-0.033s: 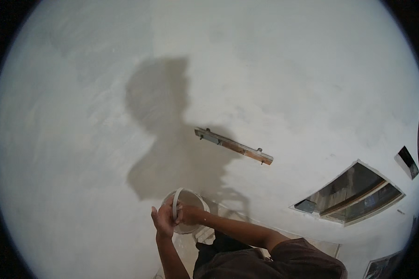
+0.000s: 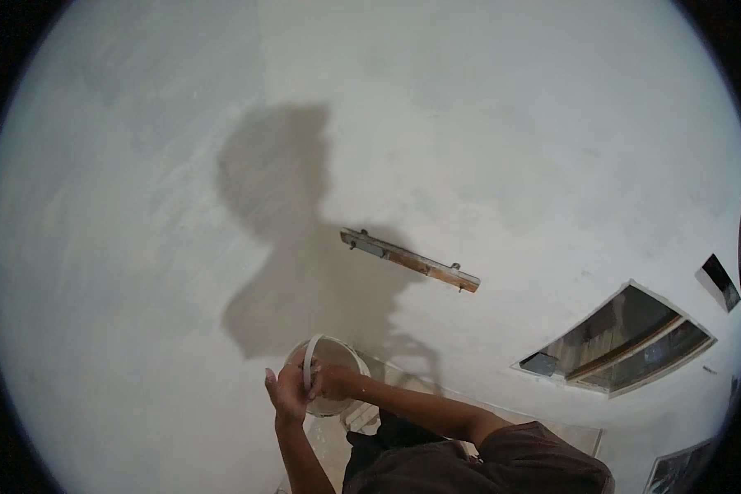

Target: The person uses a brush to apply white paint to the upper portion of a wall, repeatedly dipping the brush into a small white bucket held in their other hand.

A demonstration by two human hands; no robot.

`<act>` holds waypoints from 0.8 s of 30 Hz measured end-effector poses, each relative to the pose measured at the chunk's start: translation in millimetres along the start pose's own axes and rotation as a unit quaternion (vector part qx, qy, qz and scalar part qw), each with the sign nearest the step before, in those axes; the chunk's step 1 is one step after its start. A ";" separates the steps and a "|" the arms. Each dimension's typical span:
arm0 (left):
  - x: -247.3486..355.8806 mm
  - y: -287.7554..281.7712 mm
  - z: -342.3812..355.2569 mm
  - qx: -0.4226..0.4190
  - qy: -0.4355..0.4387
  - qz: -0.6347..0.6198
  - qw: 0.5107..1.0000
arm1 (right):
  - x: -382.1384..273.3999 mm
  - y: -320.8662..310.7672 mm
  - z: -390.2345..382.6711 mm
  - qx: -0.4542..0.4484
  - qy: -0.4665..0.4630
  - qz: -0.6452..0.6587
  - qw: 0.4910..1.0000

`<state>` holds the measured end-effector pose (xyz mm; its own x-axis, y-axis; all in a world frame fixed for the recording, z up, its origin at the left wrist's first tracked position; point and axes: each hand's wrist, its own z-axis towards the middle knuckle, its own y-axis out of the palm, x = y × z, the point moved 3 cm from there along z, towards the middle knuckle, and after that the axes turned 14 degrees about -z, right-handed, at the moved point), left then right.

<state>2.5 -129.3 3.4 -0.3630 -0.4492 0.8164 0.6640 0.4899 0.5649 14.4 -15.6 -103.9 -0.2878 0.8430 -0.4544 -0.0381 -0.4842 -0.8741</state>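
Note:
A round bucket [image 2: 350, 350] with a pale rim and a white strap-like handle [image 2: 313, 354] is at the lower middle, in front of my body. My left hand [image 2: 290, 392] is at its near left side, beside the handle, thumb stretched out and apart. The other fingers of that hand are partly hidden by the handle and the right hand. My right hand [image 2: 335, 383] reaches over the bucket from the right, its fingers curled in close to my left hand. Whatever lies within those fingers is hidden. The bucket's contents are hard to make out.
A wooden strip with metal hooks [image 2: 410, 260] is fixed to the pale wall [image 2: 502, 165]. To the right is a framed recess or window [image 2: 626, 329], with a small dark panel [image 2: 720, 282] beyond it. My shadow falls on the wall ahead.
The view has shifted very slightly, so the wooden strip sits a little further left. My hands and the bucket hold nearly the same place.

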 end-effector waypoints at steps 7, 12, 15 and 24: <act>-2.3 25.1 20.6 -0.006 -0.007 -0.034 0.999 | 12.4 -80.5 -44.5 0.090 0.121 0.041 0.988; -4.6 58.6 39.8 -0.058 -0.040 -0.021 0.997 | 19.0 -129.6 -109.5 0.272 0.237 0.227 0.905; -2.4 93.7 50.8 -0.086 -0.085 -0.006 0.993 | 46.1 -125.9 -150.5 0.361 0.268 0.368 0.814; -25.4 177.0 77.4 -0.200 -0.206 -0.033 0.957 | 40.5 -172.1 -272.9 0.458 0.316 0.468 0.686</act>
<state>78.7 26.6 92.0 -0.5846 -0.0953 0.8057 0.7984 0.1087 0.5922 270.4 165.8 -18.7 -0.1354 -0.1455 -0.9800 -0.7887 -0.5828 0.1956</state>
